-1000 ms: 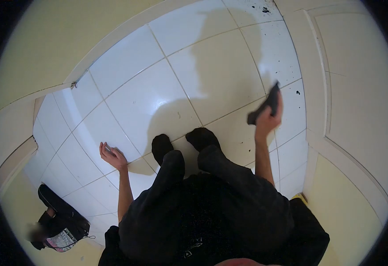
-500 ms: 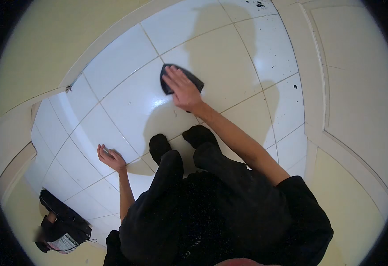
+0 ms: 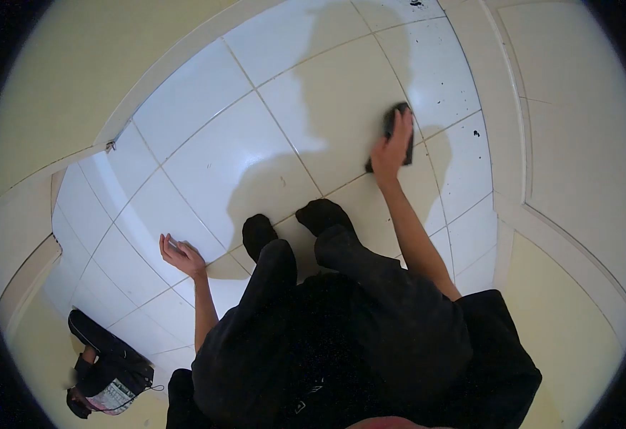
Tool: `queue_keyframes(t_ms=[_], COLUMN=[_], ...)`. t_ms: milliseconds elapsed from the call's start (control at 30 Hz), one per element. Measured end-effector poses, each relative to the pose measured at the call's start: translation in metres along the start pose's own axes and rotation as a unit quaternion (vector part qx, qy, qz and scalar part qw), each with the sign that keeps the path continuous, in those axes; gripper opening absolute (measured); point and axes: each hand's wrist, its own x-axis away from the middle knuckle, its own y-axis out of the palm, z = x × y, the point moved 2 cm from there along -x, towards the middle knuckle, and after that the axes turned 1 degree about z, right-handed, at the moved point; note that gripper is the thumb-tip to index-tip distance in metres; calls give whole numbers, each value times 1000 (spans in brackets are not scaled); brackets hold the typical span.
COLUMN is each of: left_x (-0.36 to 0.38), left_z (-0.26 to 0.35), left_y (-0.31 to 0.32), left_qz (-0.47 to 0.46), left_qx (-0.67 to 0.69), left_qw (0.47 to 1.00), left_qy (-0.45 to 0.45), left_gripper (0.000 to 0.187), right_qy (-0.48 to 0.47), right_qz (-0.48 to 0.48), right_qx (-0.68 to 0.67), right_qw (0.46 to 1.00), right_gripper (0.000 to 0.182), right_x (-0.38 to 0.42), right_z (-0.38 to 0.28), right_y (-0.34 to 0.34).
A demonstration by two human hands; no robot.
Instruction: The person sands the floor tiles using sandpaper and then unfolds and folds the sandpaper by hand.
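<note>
My right hand [image 3: 393,149] presses flat onto a dark cloth [image 3: 408,156] on the white tiled floor [image 3: 213,154], right of centre. The cloth is folded and blurred by motion, and part of it is hidden beneath my fingers. At the left, my left hand [image 3: 183,259] is held just above or on the tiles, palm partly up and fingers curled. A small greyish piece [image 3: 174,245] shows at those fingers, too small to name. My feet in dark socks [image 3: 321,216] stand between the two hands.
Black specks [image 3: 477,134] dot the tiles at the right, beside a pale door panel [image 3: 577,136]. A pale baseboard [image 3: 163,71] borders the floor at the upper left. What looks like another person in dark clothing [image 3: 113,357] is at the lower left.
My right hand has swept the dark cloth to the right across the tiles, and the cloth has turned more upright in view. My left hand has hardly moved.
</note>
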Motion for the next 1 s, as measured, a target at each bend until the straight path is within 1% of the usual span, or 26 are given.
queue_keyframes(t_ms=[33,133,200,267,367,433,467,500,533,600,633,667,700,733,767,800,833,867,900,933,967,1000], left_x=[-1,-1,0,0,-2,-2,0,-1,-2,-2,-2,-2,-3,-4,-4,-4,-4,-4,-4,-3,-1,1], left_z=[4,-2,-1,3,5,5,6,11,14,5,1,3,7,11,12,12,12,12,10,8,4,0], left_y=[-2,-2,-1,-1,0,-1,-1,-1,1,2,3,1,-1,-2,-1,-1,-1,-1,-2,-2,0,3], left_qz=[0,-10,-7,-2,3,-4,1,5,11,4,2,-1,-4,-6,-5,-4,-2,-4,-7,-8,-5,-1], left_qx=[-16,-38,-10,8,6,-15,6,27,51,19,2,-11,-25,-38,-34,-31,-28,-33,-38,-43,-26,-10], left_qw=[1000,999,1000,1000,1000,1000,1000,999,998,1000,1000,1000,1000,999,999,999,999,999,999,999,1000,1000], left_qy=[20,17,-3,-15,-13,-9,-21,-32,-41,-21,-11,-9,-7,-5,-10,-15,-20,-13,-7,-1,-7,-13], left_gripper=[40,41,41,40,38,38,38,38,38,39,40,40,40,40,40,40,40,39,38,37,38,38], right_qy=[11,54,119,132,162,238,275,242,236,223,212,180,138,80,43,-30,-105,-179,-206,-265,-281,-283], right_qz=[7,30,46,65,47,83,99,137,134,130,130,105,92,64,22,-14,-73,-124,-199,-218,-293,-323], right_qx=[13,37,39,70,138,64,29,47,20,-36,-59,-54,-85,-88,-145,-176,-177,-202,-207,-261,-238,-294], right_qw=[1000,997,991,987,976,965,956,959,962,965,967,977,983,991,988,984,976,955,936,902,883,854], right_gripper=[68,72,68,64,59,57,56,56,56,56,57,63,65,70,74,78,84,87,78,78,78,78], right_x=[11,55,86,120,161,153,149,147,136,111,93,82,67,53,41,32,26,19,22,22,26,31], right_z=[12,50,73,94,128,115,108,106,93,57,27,12,-16,-41,-67,-87,-103,-120,-130,-143,-150,-157], right_y=[-15,-60,-91,-121,-159,-175,-184,-185,-181,-168,-154,-138,-121,-101,-82,-61,-38,-16,11,32,55,69])
